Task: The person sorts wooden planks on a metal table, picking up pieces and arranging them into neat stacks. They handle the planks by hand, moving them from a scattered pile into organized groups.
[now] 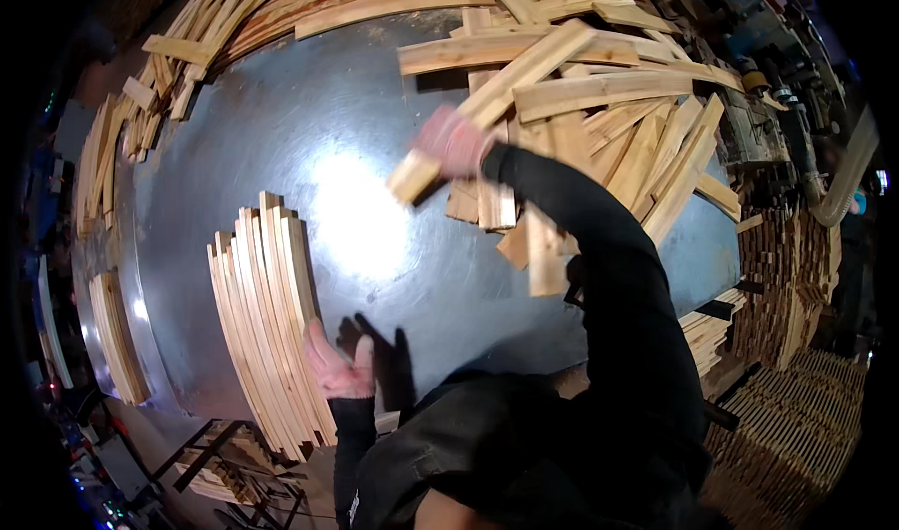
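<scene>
My right hand, in a pinkish glove and slightly blurred, is closed around a wooden board. This board slants from the middle of the metal table up to the far right, over a loose heap of boards. At the near left, several narrow boards lie side by side, their far ends uneven. Beside the right edge of that row is my left hand, gloved too, with thumb and fingers apart and nothing in it. Whether its fingertips touch the outermost board I cannot tell.
Grey metal tabletop reflects a bright light. More boards are piled along the far edge, and a small bundle lies at the left edge. Stacked slats stand on the right, below a machine with a hose.
</scene>
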`<action>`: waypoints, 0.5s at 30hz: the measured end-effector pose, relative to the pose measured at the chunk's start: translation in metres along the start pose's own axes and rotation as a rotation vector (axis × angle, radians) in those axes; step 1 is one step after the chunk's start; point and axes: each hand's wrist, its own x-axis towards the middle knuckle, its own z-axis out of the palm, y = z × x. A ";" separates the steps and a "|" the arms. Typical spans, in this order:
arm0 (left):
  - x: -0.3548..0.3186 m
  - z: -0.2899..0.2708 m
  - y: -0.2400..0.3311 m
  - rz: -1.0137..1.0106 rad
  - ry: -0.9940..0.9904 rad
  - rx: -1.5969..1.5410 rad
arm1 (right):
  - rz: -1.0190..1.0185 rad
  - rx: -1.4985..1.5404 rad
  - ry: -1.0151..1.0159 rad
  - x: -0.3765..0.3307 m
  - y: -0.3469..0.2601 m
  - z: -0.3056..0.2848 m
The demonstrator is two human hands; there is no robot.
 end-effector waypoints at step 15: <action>0.079 0.088 0.051 -0.751 -0.588 -1.627 | 0.500 -0.074 -0.104 0.006 0.174 -0.059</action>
